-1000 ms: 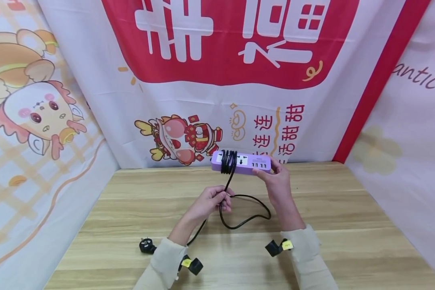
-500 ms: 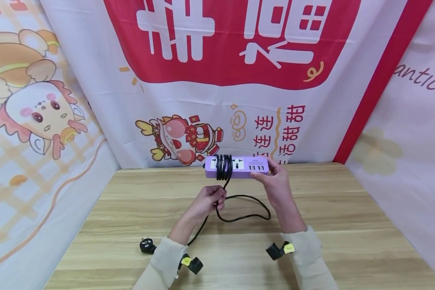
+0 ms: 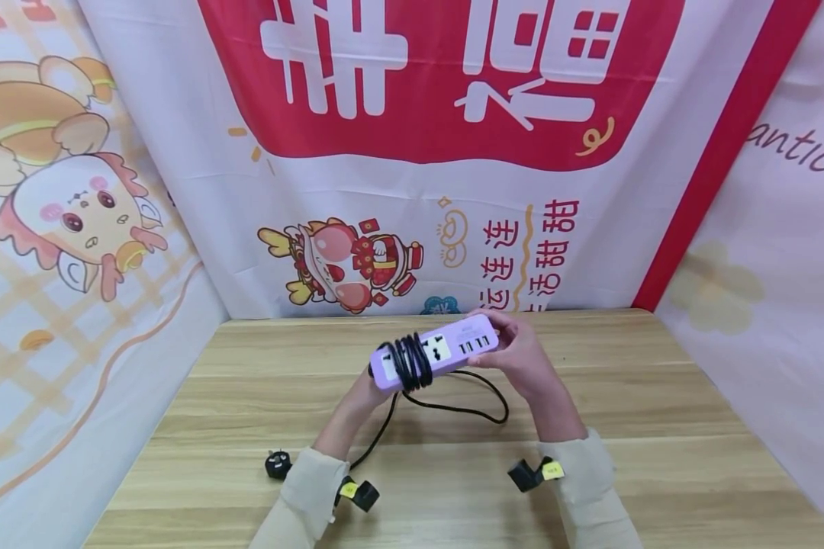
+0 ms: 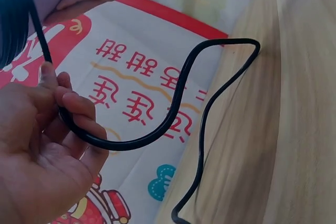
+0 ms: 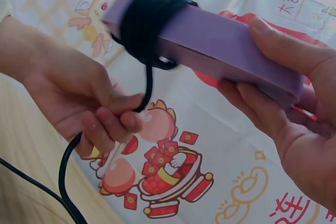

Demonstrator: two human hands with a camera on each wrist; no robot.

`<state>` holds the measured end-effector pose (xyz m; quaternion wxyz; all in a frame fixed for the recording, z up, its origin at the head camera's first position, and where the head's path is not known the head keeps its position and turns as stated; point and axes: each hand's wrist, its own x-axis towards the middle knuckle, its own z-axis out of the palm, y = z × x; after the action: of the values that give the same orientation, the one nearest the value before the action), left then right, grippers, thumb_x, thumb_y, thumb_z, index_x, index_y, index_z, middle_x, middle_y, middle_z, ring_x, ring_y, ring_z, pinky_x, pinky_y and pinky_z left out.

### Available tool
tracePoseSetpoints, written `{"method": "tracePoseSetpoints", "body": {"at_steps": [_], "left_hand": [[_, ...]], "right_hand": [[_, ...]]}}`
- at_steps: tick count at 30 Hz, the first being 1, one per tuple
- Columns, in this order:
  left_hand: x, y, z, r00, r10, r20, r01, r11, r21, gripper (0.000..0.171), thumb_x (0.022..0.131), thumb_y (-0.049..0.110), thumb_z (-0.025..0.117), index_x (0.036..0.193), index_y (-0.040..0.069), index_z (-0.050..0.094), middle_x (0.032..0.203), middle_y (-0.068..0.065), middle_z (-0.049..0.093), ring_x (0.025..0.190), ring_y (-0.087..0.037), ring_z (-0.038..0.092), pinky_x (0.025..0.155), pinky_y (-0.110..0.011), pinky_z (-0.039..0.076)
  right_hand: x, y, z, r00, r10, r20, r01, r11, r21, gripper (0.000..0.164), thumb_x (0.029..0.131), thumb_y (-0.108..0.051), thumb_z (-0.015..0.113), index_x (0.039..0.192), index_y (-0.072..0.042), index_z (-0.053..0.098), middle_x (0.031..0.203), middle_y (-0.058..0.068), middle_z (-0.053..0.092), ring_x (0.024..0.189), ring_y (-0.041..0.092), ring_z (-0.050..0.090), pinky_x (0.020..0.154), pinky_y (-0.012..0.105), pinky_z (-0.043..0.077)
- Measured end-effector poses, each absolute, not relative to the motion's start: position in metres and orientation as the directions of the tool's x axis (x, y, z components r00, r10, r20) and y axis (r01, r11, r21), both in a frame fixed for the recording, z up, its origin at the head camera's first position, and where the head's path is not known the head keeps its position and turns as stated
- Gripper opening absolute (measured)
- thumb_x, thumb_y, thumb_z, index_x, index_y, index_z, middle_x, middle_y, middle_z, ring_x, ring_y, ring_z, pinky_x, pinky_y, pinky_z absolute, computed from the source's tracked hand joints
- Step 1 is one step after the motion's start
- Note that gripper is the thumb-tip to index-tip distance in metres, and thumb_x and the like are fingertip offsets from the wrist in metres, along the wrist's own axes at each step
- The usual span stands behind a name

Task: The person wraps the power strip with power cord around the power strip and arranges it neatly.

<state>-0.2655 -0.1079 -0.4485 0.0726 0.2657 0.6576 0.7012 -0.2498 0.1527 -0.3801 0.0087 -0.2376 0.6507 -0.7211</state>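
Note:
A purple power strip with white sockets and USB ports is held above the table, tilted with its left end lower. My right hand grips its right end, thumb on one side and fingers on the other. Several turns of black power cord are wound round the strip's left half. In the head view the strip hides most of my left hand. The left wrist view shows that left hand pinching the cord just below the coils, and the loose cord runs across its curled fingers.
A loop of cord lies on the wooden table. The cord's black plug rests at the left, near the left sleeve. Printed cloth walls enclose the back and both sides.
The power strip has come down and left toward me and tilted, its left end now in front of my left hand. My right hand moved with it; the left hand still pinches the cord.

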Motion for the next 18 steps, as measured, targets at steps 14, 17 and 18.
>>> {"method": "tracePoseSetpoints", "body": {"at_steps": [14,17,18], "left_hand": [[-0.272,-0.121,-0.436,-0.825,0.521,0.217,0.398,0.264,0.879,0.016,0.099,0.008,0.058,0.095,0.004,0.073,0.095,-0.011,0.071,0.083,-0.018,0.060,0.077,-0.026,0.049],[-0.272,-0.122,-0.435,-0.841,0.505,0.196,0.400,0.336,0.853,0.014,0.098,0.011,0.062,0.093,0.010,0.075,0.091,-0.006,0.072,0.080,-0.016,0.059,0.074,-0.025,0.050],[-0.272,-0.122,-0.435,-0.845,0.499,0.190,0.400,0.355,0.845,0.013,0.097,0.012,0.064,0.092,0.012,0.076,0.090,-0.004,0.072,0.079,-0.015,0.060,0.073,-0.025,0.051]], "right_hand": [[-0.251,0.160,-0.381,-0.678,-0.611,0.408,-0.539,0.037,-0.841,0.059,0.066,0.002,0.089,0.121,-0.004,0.066,0.114,0.011,0.069,0.090,0.023,0.069,0.076,0.035,0.061],[-0.252,0.159,-0.384,-0.682,-0.626,0.378,-0.556,0.108,-0.824,0.056,0.068,-0.005,0.090,0.119,-0.011,0.068,0.113,0.008,0.070,0.090,0.020,0.068,0.074,0.034,0.060],[-0.253,0.158,-0.385,-0.682,-0.630,0.371,-0.562,0.128,-0.817,0.056,0.068,-0.007,0.091,0.119,-0.013,0.068,0.112,0.007,0.070,0.090,0.020,0.068,0.074,0.034,0.060]]}}
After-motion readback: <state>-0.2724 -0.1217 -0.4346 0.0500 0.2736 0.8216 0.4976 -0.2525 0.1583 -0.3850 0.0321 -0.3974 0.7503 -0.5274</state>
